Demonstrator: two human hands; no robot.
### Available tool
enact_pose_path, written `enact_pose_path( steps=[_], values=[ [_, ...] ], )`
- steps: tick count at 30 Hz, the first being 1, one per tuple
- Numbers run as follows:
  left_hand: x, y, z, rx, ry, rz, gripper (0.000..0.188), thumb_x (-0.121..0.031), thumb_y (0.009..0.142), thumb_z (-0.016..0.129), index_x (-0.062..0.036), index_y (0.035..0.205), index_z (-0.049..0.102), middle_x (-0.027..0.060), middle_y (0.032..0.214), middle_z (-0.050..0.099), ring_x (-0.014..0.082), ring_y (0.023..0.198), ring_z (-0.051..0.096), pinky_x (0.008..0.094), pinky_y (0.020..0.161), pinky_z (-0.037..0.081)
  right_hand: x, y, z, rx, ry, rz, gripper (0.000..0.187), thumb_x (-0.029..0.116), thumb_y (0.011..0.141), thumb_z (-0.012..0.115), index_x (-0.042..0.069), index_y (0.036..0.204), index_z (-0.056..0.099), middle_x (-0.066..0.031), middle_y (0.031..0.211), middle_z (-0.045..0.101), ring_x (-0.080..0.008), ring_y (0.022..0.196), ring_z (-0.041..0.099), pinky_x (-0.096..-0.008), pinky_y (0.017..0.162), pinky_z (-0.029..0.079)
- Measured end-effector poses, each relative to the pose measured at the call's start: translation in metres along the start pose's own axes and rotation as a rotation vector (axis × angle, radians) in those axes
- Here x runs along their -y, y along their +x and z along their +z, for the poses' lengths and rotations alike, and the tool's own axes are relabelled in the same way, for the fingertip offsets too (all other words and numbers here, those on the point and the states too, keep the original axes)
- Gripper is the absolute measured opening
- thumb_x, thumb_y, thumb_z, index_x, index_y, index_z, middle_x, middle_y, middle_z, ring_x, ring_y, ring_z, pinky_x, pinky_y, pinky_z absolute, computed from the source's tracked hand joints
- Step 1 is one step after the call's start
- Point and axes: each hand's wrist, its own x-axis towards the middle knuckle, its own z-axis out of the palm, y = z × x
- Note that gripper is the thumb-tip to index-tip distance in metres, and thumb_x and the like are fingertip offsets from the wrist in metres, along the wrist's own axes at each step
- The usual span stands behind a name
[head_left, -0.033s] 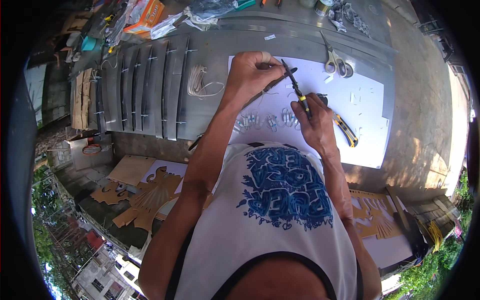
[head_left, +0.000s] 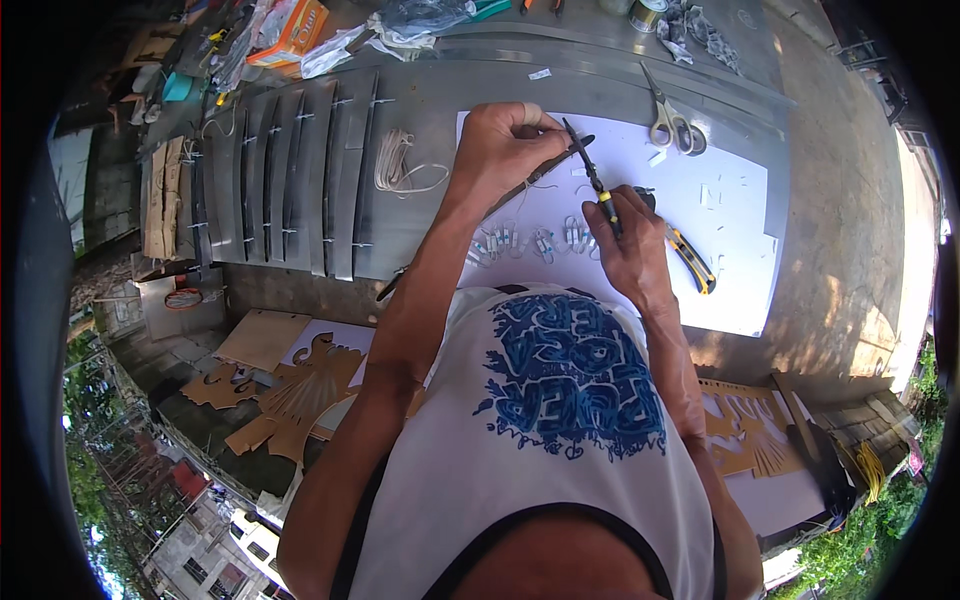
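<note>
My left hand (head_left: 510, 148) pinches a long dark strip (head_left: 522, 188) close to its far end. The strip slants down to the left, passing under my left forearm. My right hand (head_left: 636, 245) is wrapped round the yellow-and-black handles of a pair of pliers (head_left: 598, 187). Their dark jaws reach the strip's tip beside my left fingers; whether they grip it is too small to tell. A thin wire (head_left: 543, 186) hangs by the strip. Below, on a white sheet (head_left: 735, 280), lie several small pale modules with wires (head_left: 543, 244).
Right of my right hand lies a yellow utility knife (head_left: 692, 262); scissors (head_left: 667, 115) lie beyond. Coiled cord (head_left: 394, 165) and several dark strips (head_left: 320, 180) rest on the metal table at left. An orange box (head_left: 292, 35) stands far left. Cut-out brown boards (head_left: 310, 380) lie below the table.
</note>
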Motion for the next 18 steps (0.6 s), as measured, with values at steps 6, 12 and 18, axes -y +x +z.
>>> enact_pose_path(
  steps=[6,12,18],
  values=[
    [0.002,0.001,-0.001,0.066,0.067,0.056,0.015,-0.010,0.084,0.074,0.0019,0.094,0.075,0.0044,0.079,0.070,0.0077,0.072,0.061,0.0243,0.065,0.049,-0.003,0.000,0.005,-0.076,-0.111,-0.064,0.015,0.006,0.088,0.066,-0.004,0.085,0.055,-0.0191,0.085,0.056,-0.0397,0.070,0.059,-0.0467,0.063,0.046],
    [-0.014,0.000,0.000,0.154,-0.184,0.002,0.015,-0.013,0.089,0.072,0.0011,0.095,0.073,-0.0017,0.071,0.061,0.0031,0.058,0.044,0.0228,0.052,0.034,0.004,0.003,-0.011,-0.071,-0.071,-0.042,0.012,0.004,0.087,0.066,-0.004,0.087,0.057,-0.0177,0.087,0.057,-0.0386,0.070,0.059,-0.0444,0.064,0.048],
    [-0.004,0.008,0.005,0.227,-0.493,0.055,0.013,-0.009,0.091,0.068,0.0019,0.096,0.073,0.0023,0.074,0.067,0.0020,0.051,0.037,0.0209,0.047,0.028,0.015,0.005,-0.024,0.012,0.165,0.093,0.021,0.015,0.094,0.062,-0.003,0.085,0.058,-0.0139,0.081,0.060,-0.0270,0.063,0.058,-0.0382,0.059,0.045]
  ],
)
